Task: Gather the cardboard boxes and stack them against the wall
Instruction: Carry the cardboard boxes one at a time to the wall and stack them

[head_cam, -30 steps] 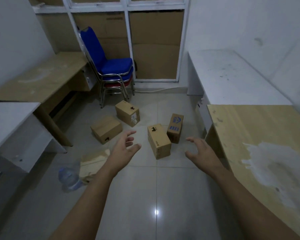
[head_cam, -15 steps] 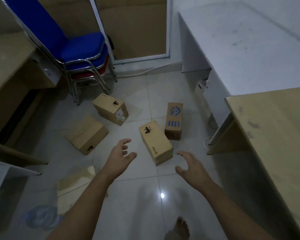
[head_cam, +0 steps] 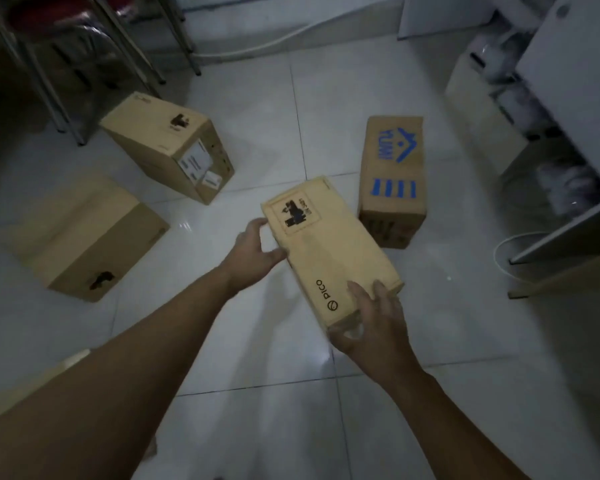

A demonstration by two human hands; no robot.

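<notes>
A long cardboard box marked PICO (head_cam: 326,251) lies on the white tiled floor in the middle of the head view. My left hand (head_cam: 253,252) grips its far left edge, thumb on the side. My right hand (head_cam: 374,323) grips its near end, fingers over the top. Just right of it stands a box with blue print (head_cam: 392,174). A box with white labels (head_cam: 167,147) lies at the upper left. A plain box (head_cam: 84,237) sits at the left.
Metal chair legs (head_cam: 84,64) stand at the upper left behind the boxes. A white desk (head_cam: 568,133) with items underneath fills the right side. A white cable (head_cam: 274,43) runs along the far wall base. A flat cardboard piece (head_cam: 32,372) shows at the lower left.
I have leaned down and in toward the floor. Both hands, open in the air before, have reached forward and taken hold of the PICO box at its two ends.
</notes>
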